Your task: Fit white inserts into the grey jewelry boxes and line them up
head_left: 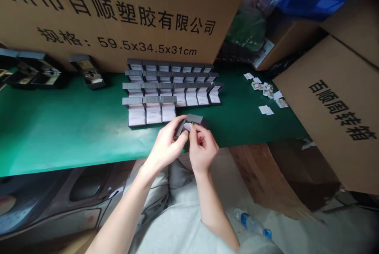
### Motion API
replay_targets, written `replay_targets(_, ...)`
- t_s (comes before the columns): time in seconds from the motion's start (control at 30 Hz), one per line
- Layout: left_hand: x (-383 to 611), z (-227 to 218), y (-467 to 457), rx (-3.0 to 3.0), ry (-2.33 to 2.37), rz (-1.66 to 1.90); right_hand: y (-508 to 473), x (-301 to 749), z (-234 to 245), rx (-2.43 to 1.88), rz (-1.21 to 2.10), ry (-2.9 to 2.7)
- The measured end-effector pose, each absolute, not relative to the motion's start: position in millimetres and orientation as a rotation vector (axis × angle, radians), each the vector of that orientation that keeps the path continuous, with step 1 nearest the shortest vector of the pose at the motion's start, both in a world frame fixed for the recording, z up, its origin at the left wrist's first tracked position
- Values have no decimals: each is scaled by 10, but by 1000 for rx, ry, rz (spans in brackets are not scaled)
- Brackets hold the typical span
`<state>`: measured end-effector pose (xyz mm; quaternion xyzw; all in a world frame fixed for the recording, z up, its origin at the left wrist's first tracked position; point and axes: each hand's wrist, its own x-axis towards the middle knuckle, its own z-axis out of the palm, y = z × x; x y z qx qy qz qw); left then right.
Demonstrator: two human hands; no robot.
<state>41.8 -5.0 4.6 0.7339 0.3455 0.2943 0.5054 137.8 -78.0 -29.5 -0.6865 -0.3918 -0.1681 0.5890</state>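
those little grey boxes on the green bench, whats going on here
A person is holding a small grey hinged box up just off the table edge, its lid open, with their left hand gripping its side. The fingers of their right hand are at its open inside. Rows of open grey boxes with white inserts stand on the green-topped table, and small white cards lie scattered to the right.

This packing workshop has rows of boxes (pixel 171 88) on a green workbench (pixel 59 135).
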Motion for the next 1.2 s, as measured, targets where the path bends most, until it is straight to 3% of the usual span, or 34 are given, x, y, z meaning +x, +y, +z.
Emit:
replay_targets(0.97,432,46,-57,1768,926,766,-763,1350,-402,-1546,-582,-1002)
replay_targets(1.2,400,37,-51,1725,909,716,-832,1393,-318,-1567,-380,-1217)
